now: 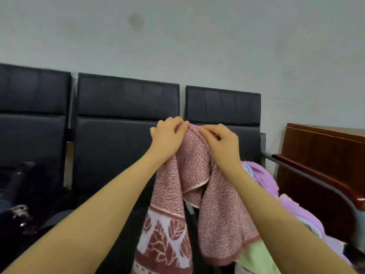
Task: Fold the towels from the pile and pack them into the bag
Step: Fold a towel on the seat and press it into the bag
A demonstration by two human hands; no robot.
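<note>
Far left seat of the row of black padded chairs [122, 139]: a dark bag [17, 210] with pale markings lies on it, blurred, so its opening cannot be made out.

Centre, above the middle seat: the left hand [167, 138] is raised with its fingers curled, pinching the top edge of the pink terry towel with a white leaf-pattern border [171, 224]. The right hand [223, 144] is just beside it, thumb and forefinger likewise pinching the same top edge. The two grip points are close together, nearly touching, so the cloth bunches between them.

The towel hangs free below both hands in two drooping lobes (a narrow white hem shows on an inner fold between them). The left lobe carries the patterned border at its lower end; the right lobe ends in a plain pink band.

Right seat: a pile of loose towels, lilac [264, 178], pale blue and light green [254, 256], lies heaped behind and under the right forearm, against the seat's outer edge.

Far right: a reddish-brown wooden cabinet [324, 155] stands beside the chair row's grey metal armrest [292, 169]
</note>
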